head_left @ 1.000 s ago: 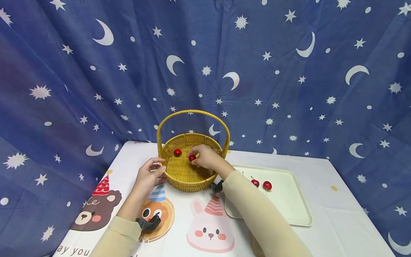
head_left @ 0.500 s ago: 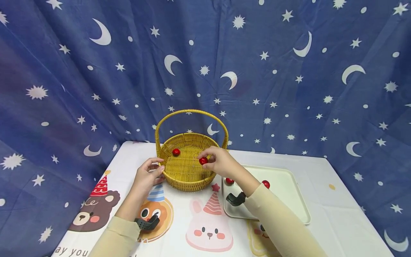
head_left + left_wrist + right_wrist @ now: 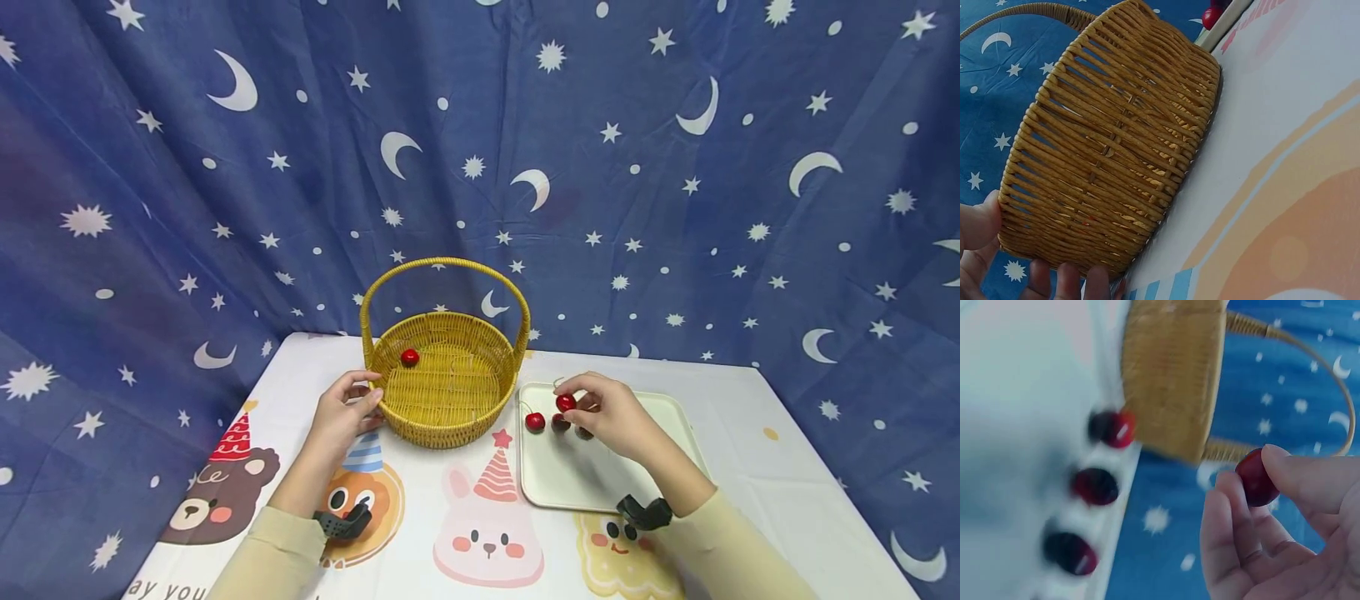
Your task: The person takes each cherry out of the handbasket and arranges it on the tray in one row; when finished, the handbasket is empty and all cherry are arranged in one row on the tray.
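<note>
My right hand [image 3: 611,417] pinches a red cherry [image 3: 566,403] between thumb and fingers, over the cream tray [image 3: 570,483]. In the right wrist view the held cherry [image 3: 1257,477] sits at the fingertips. Below it on the tray lie more cherries, one [image 3: 535,422] bare to view on the left and others partly behind the hand. At the left side of the yellow wicker basket [image 3: 442,435], my left hand [image 3: 341,412] holds the rim; the left wrist view has its thumb [image 3: 979,219] at the edge. Another cherry [image 3: 409,357] lies inside the basket, toward the back left.
An arched handle [image 3: 446,261] rises over the basket. Behind the table hangs a blue curtain [image 3: 450,133] with moons and stars. The tablecloth [image 3: 405,567] is white with cartoon animals. Basket and tray stand close together, the tray on the right.
My right hand has lifted a cherry out of the basket and carried it right, over the tray. One cherry stays in the basket. The left hand keeps its place at the rim.
</note>
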Demonstrator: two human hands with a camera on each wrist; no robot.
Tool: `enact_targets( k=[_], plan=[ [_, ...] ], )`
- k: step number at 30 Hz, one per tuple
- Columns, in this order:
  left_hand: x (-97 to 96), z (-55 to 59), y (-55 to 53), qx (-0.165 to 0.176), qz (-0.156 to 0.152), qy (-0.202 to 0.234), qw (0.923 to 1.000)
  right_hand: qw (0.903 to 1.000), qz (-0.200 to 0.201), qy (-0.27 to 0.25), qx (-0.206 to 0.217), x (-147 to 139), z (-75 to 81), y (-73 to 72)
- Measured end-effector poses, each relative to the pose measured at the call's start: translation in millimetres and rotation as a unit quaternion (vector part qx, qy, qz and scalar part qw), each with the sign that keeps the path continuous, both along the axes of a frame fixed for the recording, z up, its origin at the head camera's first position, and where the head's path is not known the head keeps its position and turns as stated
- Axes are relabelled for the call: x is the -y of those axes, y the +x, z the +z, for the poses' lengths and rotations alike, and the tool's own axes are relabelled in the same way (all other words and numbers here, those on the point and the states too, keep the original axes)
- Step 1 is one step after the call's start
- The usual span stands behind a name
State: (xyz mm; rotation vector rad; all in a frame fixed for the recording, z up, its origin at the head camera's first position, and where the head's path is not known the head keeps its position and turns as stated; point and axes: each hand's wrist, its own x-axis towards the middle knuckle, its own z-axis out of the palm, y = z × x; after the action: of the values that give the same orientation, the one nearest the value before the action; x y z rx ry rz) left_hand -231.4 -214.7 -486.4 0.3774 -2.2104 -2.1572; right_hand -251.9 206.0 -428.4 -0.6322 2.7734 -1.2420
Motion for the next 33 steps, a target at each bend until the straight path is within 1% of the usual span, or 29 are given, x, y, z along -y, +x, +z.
enact_targets(
  k=[5, 10, 13, 15, 18, 21, 26, 33],
  plan=[
    [0.3, -0.3, -1.0, -0.001, -0.001, -0.004, 1.0, 0.9978, -0.06, 0.029, -0.001, -44.1, -11.8, 5.7],
    [0.3, 0.6, -1.9, -0.003, -0.004, -0.002, 1.0, 0.9909, -0.113, 0.073, -0.005, -79.7, -23.6, 6.5],
    [0.2, 0.7, -2.4, -0.001, -0.007, -0.003, 1.0, 0.9858, -0.14, 0.093, 0.004, -95.0, -31.1, 6.0],
    [0.2, 0.6, -2.3, 0.005, -0.008, -0.004, 0.9999, 0.9827, -0.154, 0.099, 0.024, -102.6, -37.1, 5.1],
    [0.3, 0.2, -1.5, 0.015, -0.005, -0.007, 0.9999, 0.9795, -0.166, 0.1, 0.057, -109.8, -46.6, 2.9],
    [0.4, -0.4, -0.9, 0.014, -0.004, -0.008, 0.9999, 0.9768, -0.171, 0.103, 0.077, -114.1, -55.6, 0.3],
    [0.3, -1.4, -1.3, 0.011, -0.008, -0.006, 0.9999, 0.9738, -0.179, 0.115, 0.08, -115.6, -64.1, -1.4],
    [0.6, -2.6, -1.6, 0.012, -0.006, -0.008, 0.9999, 0.9741, -0.178, 0.108, 0.087, -112.3, -65.3, -2.1]
  ],
)
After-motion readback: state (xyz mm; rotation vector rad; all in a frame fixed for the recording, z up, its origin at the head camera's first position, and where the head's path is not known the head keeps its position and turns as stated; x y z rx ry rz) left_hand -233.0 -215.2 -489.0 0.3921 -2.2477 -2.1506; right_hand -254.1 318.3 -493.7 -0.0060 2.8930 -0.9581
